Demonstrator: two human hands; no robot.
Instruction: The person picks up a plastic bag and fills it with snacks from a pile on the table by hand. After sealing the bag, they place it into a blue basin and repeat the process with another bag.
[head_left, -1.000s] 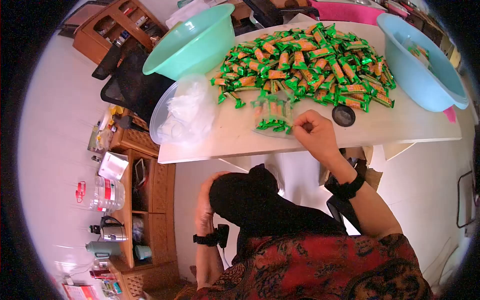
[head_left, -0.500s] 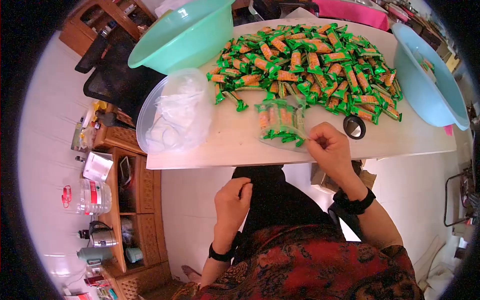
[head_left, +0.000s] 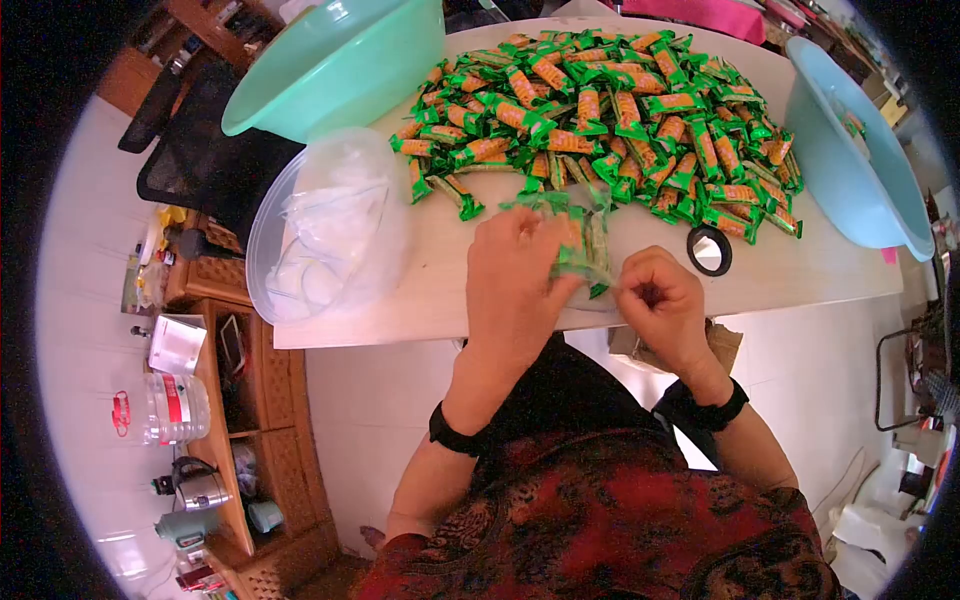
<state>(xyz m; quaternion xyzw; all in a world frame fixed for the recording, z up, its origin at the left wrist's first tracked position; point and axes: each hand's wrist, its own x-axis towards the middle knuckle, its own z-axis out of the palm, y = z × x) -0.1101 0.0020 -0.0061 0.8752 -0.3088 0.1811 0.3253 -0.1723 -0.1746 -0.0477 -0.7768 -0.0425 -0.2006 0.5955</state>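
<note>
A clear plastic bag (head_left: 597, 255) lies on the table near its front edge, with several green-and-orange wrapped snack bars inside. My right hand (head_left: 664, 308) is closed in a pinch on the bag's near right corner. Over the left part of the bag rests my left hand (head_left: 515, 285), thumb apart from the fingers and slightly blurred; it hides the bars beneath. Just beyond the bag spreads a large heap of the same wrapped snack bars (head_left: 610, 120). A black ring-shaped object (head_left: 709, 250) sits to the right of my right hand.
At the left of the table (head_left: 440, 300) stands a translucent tub (head_left: 262, 240) holding clear plastic bags. Behind it leans a green basin (head_left: 340, 75). A blue basin (head_left: 865, 170) stands at the right edge. A black chair (head_left: 215, 165) and a wooden cabinet (head_left: 285, 450) are at left.
My left hand has risen from below the table edge and moved forward onto the left part of the bag. My right hand keeps its pinch on the bag's corner.
</note>
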